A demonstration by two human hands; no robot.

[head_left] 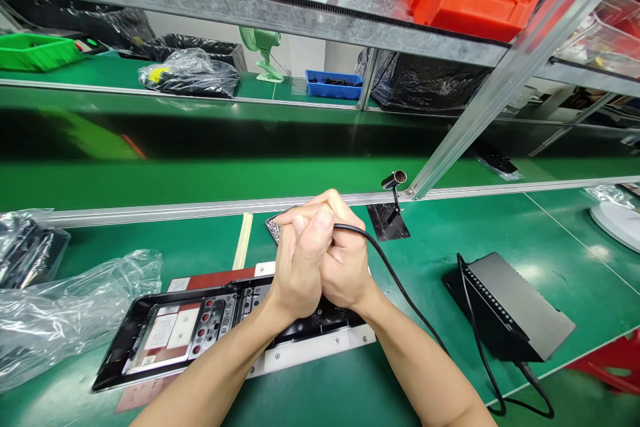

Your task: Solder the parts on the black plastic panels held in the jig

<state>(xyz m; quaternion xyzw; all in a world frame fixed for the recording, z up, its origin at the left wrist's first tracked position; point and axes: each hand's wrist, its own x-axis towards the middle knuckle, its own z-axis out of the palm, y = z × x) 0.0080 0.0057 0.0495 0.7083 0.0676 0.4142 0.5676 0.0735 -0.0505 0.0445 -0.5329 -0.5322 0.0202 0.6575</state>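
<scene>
Both hands are pressed together above a long black plastic housing (113, 353) lying on a fixture with a white strip (310, 348). My left hand (303, 260) is closed, its thumb up against the other hand. My right hand (347, 257) is closed too, and a black cable (387, 263) runs out from between the two hands to the right. What the fingers wrap round is hidden. Just behind the hands is a small tray of metal screws (273, 229), partly covered by them.
A black and grey box (520, 310) with cables stands at the right. Behind the hands is a small metal tube on a stand (394, 180). Clear plastic bags (75, 313) lie left. A metal shelf (250, 3) with a red bin (470, 0) hangs above, held by a slanting post (465, 113).
</scene>
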